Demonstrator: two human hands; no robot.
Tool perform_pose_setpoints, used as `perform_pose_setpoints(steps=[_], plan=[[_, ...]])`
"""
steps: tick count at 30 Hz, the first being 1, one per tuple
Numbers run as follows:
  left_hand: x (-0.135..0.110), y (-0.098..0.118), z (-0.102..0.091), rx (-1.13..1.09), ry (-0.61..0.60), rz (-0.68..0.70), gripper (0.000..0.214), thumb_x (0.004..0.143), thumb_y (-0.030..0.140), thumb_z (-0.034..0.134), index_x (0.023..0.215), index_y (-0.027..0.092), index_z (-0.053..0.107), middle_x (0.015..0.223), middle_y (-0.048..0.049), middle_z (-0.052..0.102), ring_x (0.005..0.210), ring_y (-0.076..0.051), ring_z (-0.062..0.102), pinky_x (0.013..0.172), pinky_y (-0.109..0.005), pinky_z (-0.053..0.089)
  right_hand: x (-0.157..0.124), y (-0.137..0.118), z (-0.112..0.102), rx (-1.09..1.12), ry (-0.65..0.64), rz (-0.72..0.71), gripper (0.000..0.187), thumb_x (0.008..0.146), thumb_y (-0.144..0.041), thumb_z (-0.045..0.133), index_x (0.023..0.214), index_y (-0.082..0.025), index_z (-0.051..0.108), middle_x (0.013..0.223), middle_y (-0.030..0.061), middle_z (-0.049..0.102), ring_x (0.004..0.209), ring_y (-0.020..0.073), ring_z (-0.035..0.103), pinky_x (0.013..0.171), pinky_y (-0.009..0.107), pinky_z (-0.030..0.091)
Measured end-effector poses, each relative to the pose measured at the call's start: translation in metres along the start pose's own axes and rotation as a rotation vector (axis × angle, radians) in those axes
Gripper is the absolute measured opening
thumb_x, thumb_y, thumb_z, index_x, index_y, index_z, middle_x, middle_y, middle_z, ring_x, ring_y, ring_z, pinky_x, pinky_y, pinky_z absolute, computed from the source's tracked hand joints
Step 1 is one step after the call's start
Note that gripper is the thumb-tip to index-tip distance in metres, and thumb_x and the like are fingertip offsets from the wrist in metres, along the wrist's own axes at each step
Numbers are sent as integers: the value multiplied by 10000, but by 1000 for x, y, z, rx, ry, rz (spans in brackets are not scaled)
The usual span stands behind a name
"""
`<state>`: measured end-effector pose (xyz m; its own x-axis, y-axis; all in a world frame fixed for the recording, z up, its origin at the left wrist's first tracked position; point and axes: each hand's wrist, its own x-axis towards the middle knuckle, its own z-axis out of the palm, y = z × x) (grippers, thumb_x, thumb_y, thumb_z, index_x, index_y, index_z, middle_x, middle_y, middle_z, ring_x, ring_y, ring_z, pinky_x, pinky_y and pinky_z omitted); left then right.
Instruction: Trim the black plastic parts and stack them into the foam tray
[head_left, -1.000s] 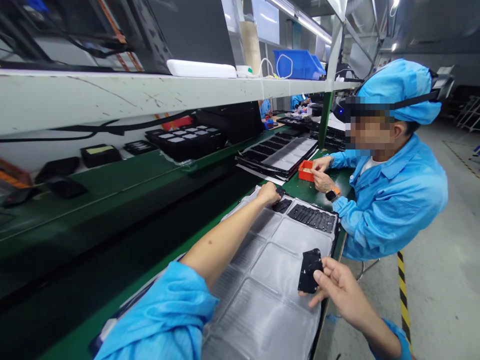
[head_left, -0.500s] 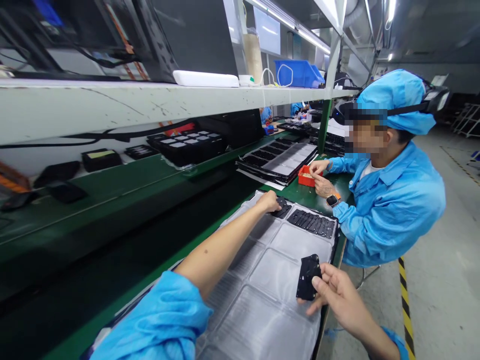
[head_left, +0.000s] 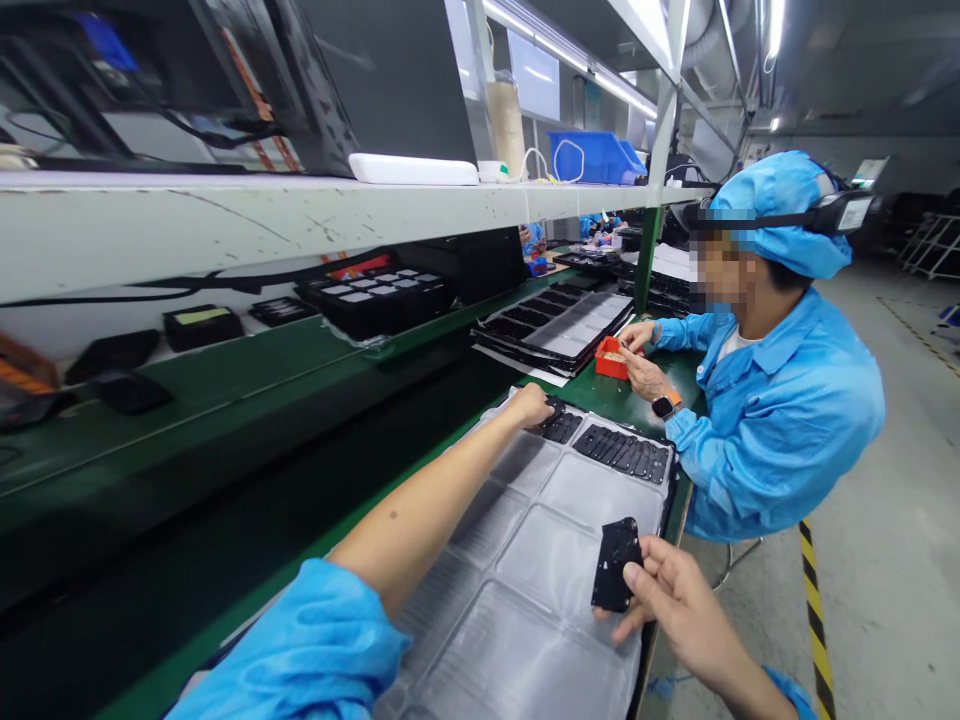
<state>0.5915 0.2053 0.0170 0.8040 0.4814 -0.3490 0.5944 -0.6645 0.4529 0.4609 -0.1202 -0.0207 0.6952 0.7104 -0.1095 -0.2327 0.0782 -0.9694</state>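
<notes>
My right hand [head_left: 675, 595] pinches a flat black plate [head_left: 616, 565] with small holes and a notched outline, thumb in front and fingers behind. It is held over the right edge of a translucent plastic tray [head_left: 551, 545] with shallow compartments. At the tray's far left compartment, my left hand [head_left: 531, 404] is closed at the end of a row of overlapping black plates [head_left: 561, 424]; its fingertips are partly hidden. A second row of black plates [head_left: 624, 450] lies in the far right compartment. The compartments nearer to me show bare plastic.
Beyond the tray, a co-worker in blue [head_left: 780, 390] holds both hands over a red box [head_left: 612, 360] of small parts. Stacked trays [head_left: 555, 325] stand behind. A shelf edge [head_left: 300, 225] and a green post [head_left: 647, 260] rise along the left and back.
My left hand has shifted slightly left along the far row, uncovering more of its plates. My right hand still holds its plate, a little lower in view.
</notes>
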Motion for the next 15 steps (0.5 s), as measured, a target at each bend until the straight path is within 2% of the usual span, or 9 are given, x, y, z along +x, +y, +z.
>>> perform_pose_setpoints(steps=[7,15], plan=[[-8,-3,1,46,-5,29,350,1011,350,689,1307,168,651,1299,-103,684,1087,-260,708,912,-462,622,2,2,0,-8,-14,19,625,835,-759,737,1002,-162,656,867,104,781,678,247,805,550,299,637],[-20,5,2,245,140,89,376,1002,348,701,1337,188,638,1360,-111,656,1164,-280,683,962,-488,600,9,2,3,-2,8,27,659,803,-779,754,980,-157,628,850,97,774,655,244,809,513,274,621]])
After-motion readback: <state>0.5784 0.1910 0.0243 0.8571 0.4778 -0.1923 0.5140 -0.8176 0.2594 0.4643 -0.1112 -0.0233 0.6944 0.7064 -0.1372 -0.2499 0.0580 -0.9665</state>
